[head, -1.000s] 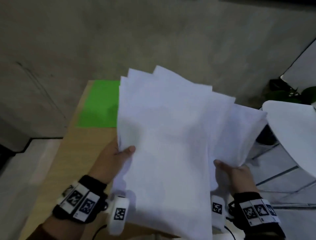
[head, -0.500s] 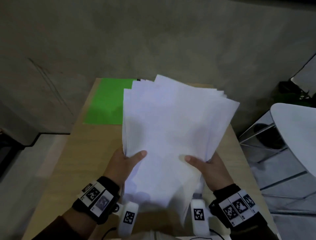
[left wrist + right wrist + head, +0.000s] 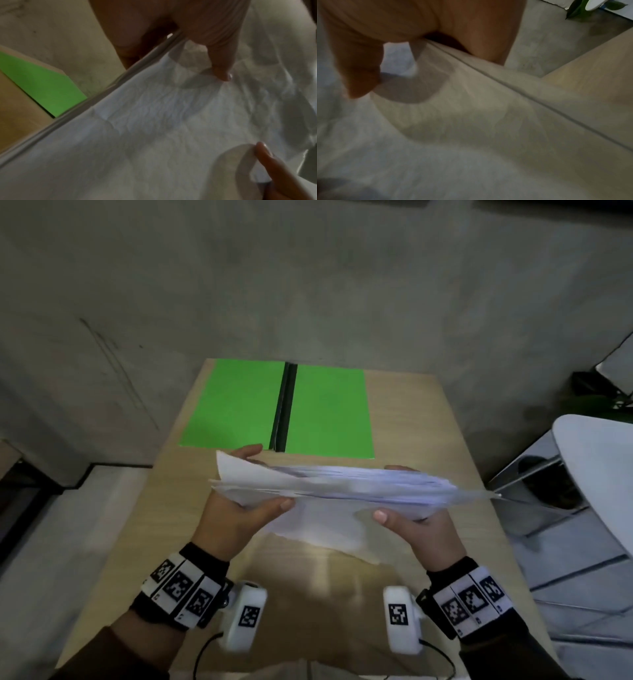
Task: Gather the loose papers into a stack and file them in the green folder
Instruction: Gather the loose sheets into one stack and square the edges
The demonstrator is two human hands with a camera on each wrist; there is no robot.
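- Papers (image 3: 342, 486): white, uneven edges, held upright over the table (image 3: 428, 422).
- Left hand (image 3: 236, 515), right hand (image 3: 418, 525): each grasping the papers.
- Folder (image 3: 325, 409): green, open, far edge.

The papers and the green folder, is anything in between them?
Only bare wooden table shows between the papers and the green folder, in the head view.

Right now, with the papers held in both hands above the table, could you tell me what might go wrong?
1. The stack of papers is uneven, its edges fanned, so sheets could slip out between the left hand and right hand.
2. One sheet sags below the stack and may crease.
3. The green folder lies open near the table's far edge and could be pushed.
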